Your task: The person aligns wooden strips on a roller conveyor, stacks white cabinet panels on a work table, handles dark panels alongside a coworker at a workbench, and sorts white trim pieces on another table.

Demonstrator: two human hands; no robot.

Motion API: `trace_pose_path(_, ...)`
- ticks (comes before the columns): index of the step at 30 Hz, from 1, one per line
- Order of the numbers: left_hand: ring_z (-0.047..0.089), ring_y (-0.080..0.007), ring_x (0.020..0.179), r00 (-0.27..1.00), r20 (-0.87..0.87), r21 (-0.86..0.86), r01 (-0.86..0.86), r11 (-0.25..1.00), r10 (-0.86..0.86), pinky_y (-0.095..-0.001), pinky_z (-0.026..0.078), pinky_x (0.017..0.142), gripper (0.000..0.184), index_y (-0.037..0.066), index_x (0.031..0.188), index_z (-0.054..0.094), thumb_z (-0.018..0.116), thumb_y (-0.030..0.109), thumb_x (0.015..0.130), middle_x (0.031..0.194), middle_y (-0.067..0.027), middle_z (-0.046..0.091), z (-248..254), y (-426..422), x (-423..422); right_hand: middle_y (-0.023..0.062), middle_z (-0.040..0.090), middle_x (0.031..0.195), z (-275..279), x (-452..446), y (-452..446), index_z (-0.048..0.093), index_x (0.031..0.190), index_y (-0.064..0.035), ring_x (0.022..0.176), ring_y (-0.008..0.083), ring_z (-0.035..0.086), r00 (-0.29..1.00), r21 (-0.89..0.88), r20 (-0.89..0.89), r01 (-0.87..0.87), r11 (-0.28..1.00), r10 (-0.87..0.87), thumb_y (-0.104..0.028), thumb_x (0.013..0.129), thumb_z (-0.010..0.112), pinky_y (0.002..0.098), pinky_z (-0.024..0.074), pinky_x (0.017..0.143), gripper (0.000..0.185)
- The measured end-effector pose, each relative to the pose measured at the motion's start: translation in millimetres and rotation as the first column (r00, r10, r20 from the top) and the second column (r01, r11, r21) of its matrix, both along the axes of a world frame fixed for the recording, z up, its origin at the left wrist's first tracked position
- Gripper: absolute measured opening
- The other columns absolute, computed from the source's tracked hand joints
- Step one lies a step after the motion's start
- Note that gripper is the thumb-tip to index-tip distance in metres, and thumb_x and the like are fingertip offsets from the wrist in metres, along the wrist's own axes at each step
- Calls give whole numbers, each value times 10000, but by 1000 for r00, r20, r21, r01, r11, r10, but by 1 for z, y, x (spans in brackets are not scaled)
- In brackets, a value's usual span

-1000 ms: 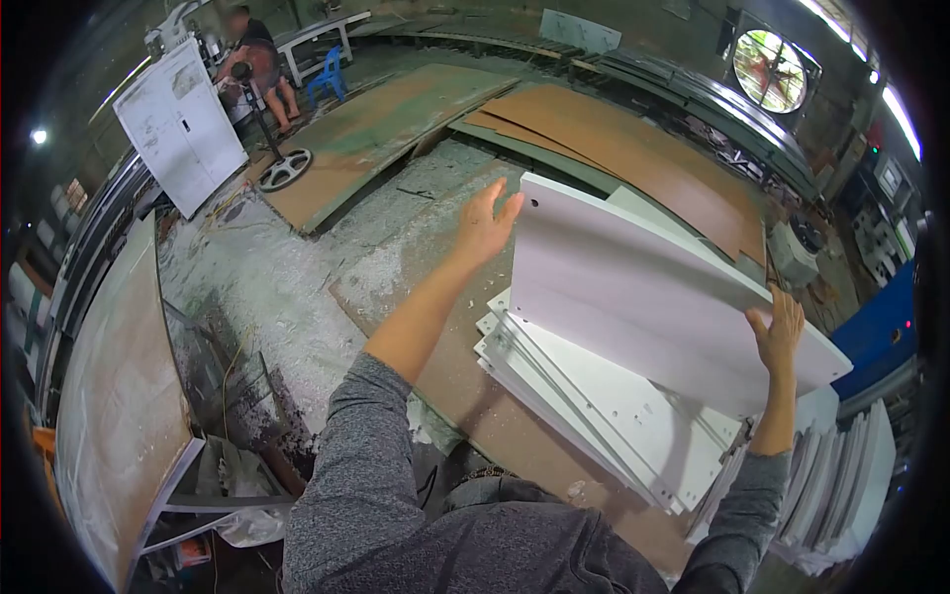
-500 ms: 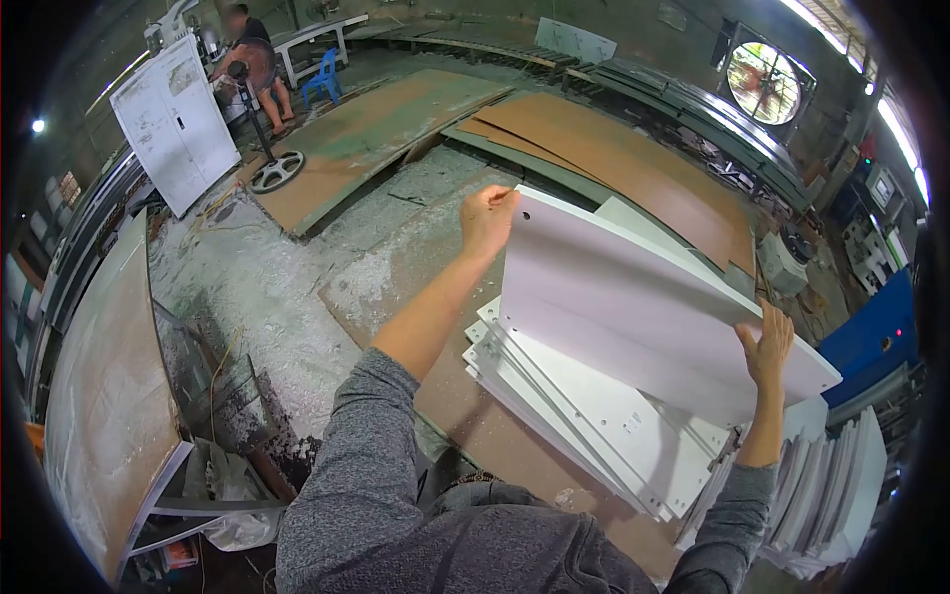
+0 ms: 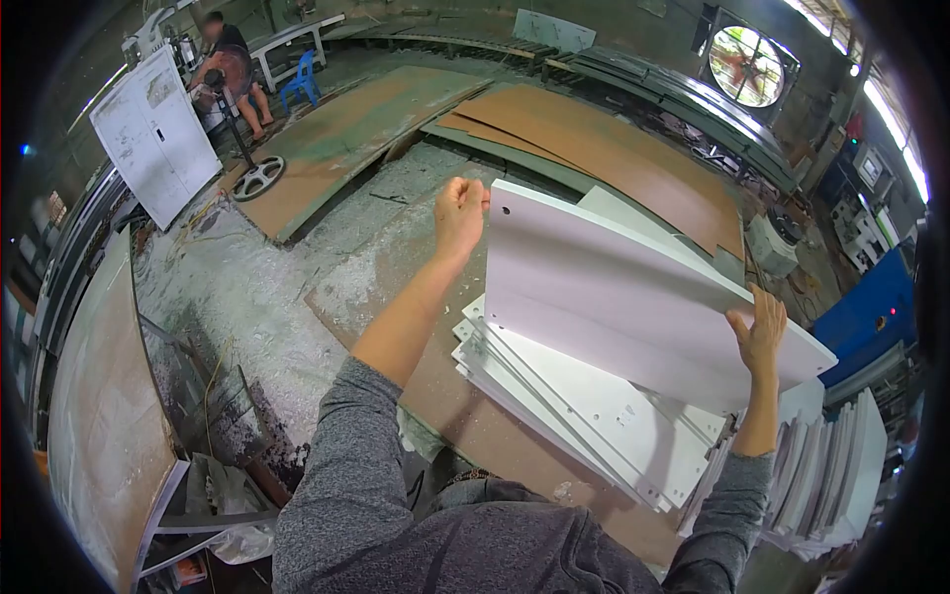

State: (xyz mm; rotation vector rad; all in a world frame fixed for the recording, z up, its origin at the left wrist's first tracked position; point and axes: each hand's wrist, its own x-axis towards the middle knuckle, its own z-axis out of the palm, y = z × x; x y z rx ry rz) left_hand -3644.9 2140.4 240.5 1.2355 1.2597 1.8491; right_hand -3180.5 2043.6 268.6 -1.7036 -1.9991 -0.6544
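A long white panel (image 3: 614, 297) with small holes near its corners stands on its long edge, tilted, over a stack of white panels (image 3: 584, 406). My left hand (image 3: 460, 220) is at the panel's upper left corner, its fingers curled together; whether they grip anything is hidden. My right hand (image 3: 760, 332) holds the panel's upper edge toward the right end, with the thumb on the near face and the fingers over the top. The stacked panels lie fanned out on a brown board (image 3: 435, 381).
Upright white panels (image 3: 831, 475) stand packed at the lower right. Large brown sheets (image 3: 614, 148) lie beyond the stack. A leaning sheet (image 3: 99, 416) is at the left. A seated person (image 3: 233, 64) is at the back left, beside a white cabinet (image 3: 153, 139) and blue chair (image 3: 302, 81).
My left hand's fingers, spread a second ago, have curled in at the panel's corner. My right hand stays on the upper edge. The whole view has shifted slightly.
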Motion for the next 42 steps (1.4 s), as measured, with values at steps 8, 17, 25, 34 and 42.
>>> trace_pose_path(8,573,-126,861,996,-12,-69,83,994,-84,-253,437,771,300,-14,1030,548,528,256,902,929,-66,611,1,-5,0,134,522,1129,-4,5,6,493,1195,-78,1095,307,441,999,-8,-49,-16,1000,16,-364,712,672,444,233,1024,590)
trace_pose_path(17,534,-135,1001,960,-177,-88,205,975,-218,-251,399,865,443,-81,1216,445,531,214,897,1095,-107,580,12,-26,11,96,532,1088,3,-5,-1,512,1158,-89,1072,284,447,993,-15,-118,22,1000,-24,-338,692,691,444,245,1011,558)
trace_pose_path(25,522,-214,1065,945,-31,-370,291,882,-325,-310,374,898,623,-25,1283,413,448,466,901,1234,-181,498,4,-45,-19,81,544,1031,5,-17,-31,539,1106,-83,1025,270,462,993,49,-116,11,999,-5,-317,664,714,408,302,936,530)
trace_pose_path(34,459,-269,1129,891,336,-453,438,776,-307,-358,350,921,839,-17,1322,348,313,673,847,1342,-206,375,-16,-121,-12,34,545,772,9,-33,-100,586,880,-99,783,232,505,994,25,-113,8,1000,-5,-279,577,762,350,348,753,393)
trace_pose_path(42,572,-223,914,702,657,-323,591,740,-274,-346,446,821,716,-17,1041,554,297,631,877,1006,-134,610,-22,-181,-29,16,514,707,6,-52,-170,612,868,-97,707,196,508,994,-224,-96,32,974,-55,-217,561,745,337,377,624,355)
